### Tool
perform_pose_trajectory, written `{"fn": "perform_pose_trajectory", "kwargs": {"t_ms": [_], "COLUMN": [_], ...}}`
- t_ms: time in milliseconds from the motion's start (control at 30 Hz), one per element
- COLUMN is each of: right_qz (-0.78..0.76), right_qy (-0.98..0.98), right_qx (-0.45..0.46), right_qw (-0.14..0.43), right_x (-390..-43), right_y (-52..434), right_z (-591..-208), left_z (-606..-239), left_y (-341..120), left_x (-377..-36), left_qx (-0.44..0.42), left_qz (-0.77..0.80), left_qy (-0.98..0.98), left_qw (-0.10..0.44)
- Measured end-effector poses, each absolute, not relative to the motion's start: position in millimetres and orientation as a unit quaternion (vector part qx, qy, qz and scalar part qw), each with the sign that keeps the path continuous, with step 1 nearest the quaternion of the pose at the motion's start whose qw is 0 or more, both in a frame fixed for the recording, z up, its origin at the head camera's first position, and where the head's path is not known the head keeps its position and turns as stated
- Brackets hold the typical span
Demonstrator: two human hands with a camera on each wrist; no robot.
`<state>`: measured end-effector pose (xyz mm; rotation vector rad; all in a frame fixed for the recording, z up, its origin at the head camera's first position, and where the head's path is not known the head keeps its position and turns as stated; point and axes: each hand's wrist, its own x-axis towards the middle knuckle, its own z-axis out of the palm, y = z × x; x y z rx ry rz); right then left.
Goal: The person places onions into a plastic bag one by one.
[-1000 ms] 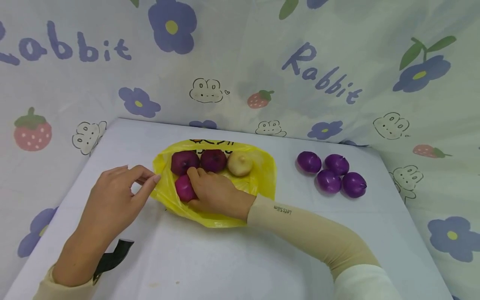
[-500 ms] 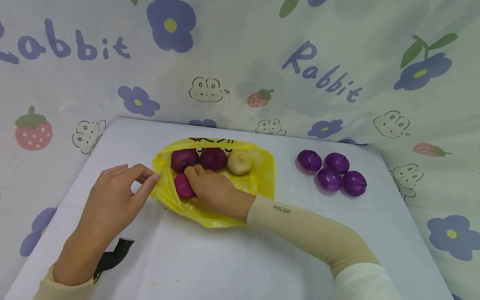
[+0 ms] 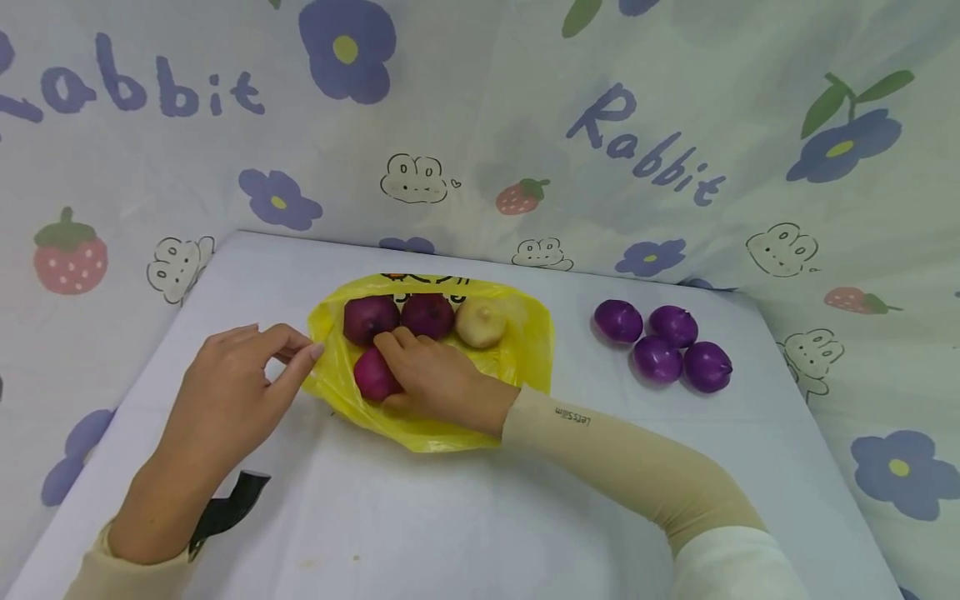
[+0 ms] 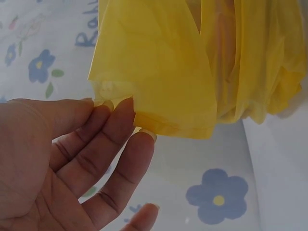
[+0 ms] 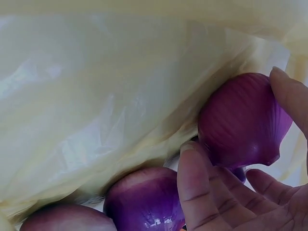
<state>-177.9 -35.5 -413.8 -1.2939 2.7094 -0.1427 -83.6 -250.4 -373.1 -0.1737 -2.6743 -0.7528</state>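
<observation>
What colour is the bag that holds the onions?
The bag is yellow; it shows best in the head view.

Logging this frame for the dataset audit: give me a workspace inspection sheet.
Surface: white table, bare in front.
Job's things: yellow bag lying open; inside it two dark red onions, a pale onion and a pink onion.
Clutter: four purple onions clustered right of the bag.
Hands: left hand pinches the bag's edge; right hand grips the pink onion.
Cables: nothing seen; a black strap at the left wrist.
Surroundings: flower-print cloth backdrop.
</observation>
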Motion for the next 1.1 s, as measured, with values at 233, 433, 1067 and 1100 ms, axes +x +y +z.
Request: {"fn": "perform_pose_trajectory", "kwargs": {"t_ms": [233,433,1067,1100], "right_qz": [-0.050,-0.061,-0.034,-0.035], "right_qy": [0.899,0.896,0.910,0.910], "right_qx": [-0.426,-0.432,-0.411,-0.410], "right_qw": [0.090,0.084,0.051,0.052], "right_x": [-177.1,-174.9,-177.0,-177.6], "right_y": [-36.1,-37.0,-34.7,-34.3], "right_z": [-415.8,-416.6,-423.5,-423.8], "left_z": [-373.8,-374.1,-373.0,-373.2], "left_y": [-249.8,-250.1,-251.0,-251.1], "left_x": [-83.5,-83.8,-83.9,-84.3], "left_qx": [-0.060,-0.063,-0.064,-0.066], "left_qz": [-0.266,-0.264,-0.262,-0.264], "left_qy": [-0.947,-0.945,-0.945,-0.944], "left_qw": [0.171,0.180,0.186,0.187]}}
